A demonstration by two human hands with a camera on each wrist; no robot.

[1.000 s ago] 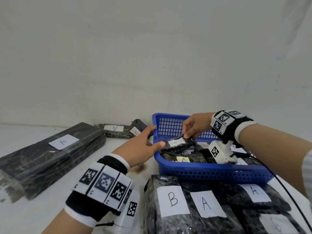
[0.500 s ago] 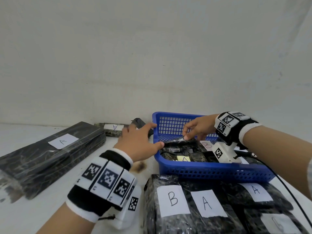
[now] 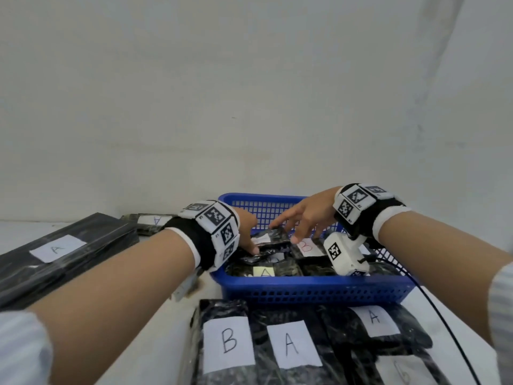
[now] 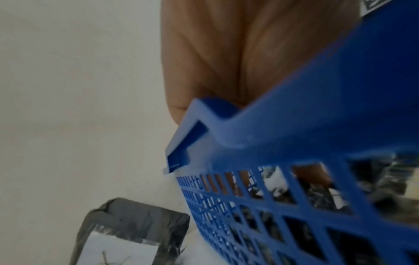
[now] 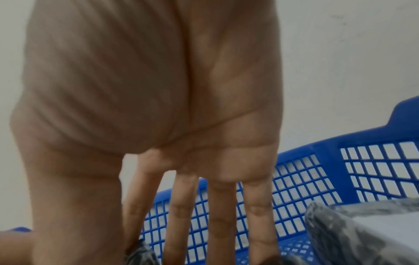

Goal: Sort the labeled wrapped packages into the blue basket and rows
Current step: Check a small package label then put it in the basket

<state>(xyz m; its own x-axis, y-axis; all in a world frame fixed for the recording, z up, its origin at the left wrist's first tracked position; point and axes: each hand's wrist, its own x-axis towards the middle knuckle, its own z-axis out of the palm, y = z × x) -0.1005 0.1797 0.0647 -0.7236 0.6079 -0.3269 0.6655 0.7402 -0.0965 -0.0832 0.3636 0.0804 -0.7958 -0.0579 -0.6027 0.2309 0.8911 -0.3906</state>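
Leftmost, a long package marked A lies on the surface, likely a row begun. Left hand reaches over the blue basket rim; its grip can't be made out. Right hand, fingers spread and holding nothing, touches a small package inside, seemingly settling it.
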